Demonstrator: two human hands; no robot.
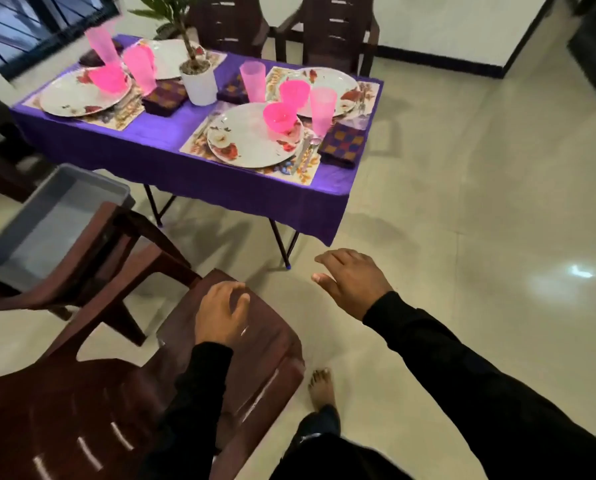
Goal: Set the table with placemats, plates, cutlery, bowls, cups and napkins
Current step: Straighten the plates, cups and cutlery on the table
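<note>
I'm looking down at the table (172, 133), which wears a purple cloth and stands ahead and to the left, well apart from both hands. It carries four place settings: the nearest plate (248, 140) lies on a patterned placemat (301, 173) with a pink bowl (280, 116) on it, a pink cup (322, 109) just beside it, cutlery (307, 152) at its right edge and a folded checked napkin (341, 143) at the table's right corner. The other three plates look the same, each with pink cups and bowls close by, and a white plant pot (199, 83) stands in the middle. My left hand (220, 315) hovers over the back of a brown chair (82, 403), fingers loosely curled with nothing in them; I cannot tell whether they touch the plastic. My right hand (350, 280) is out over the bare floor, palm down, fingers relaxed and slightly spread, holding nothing. A grey tub (43, 223) sits on the seat of a second brown chair (116, 258) to the left, and one bare foot (322, 389) shows below
</note>
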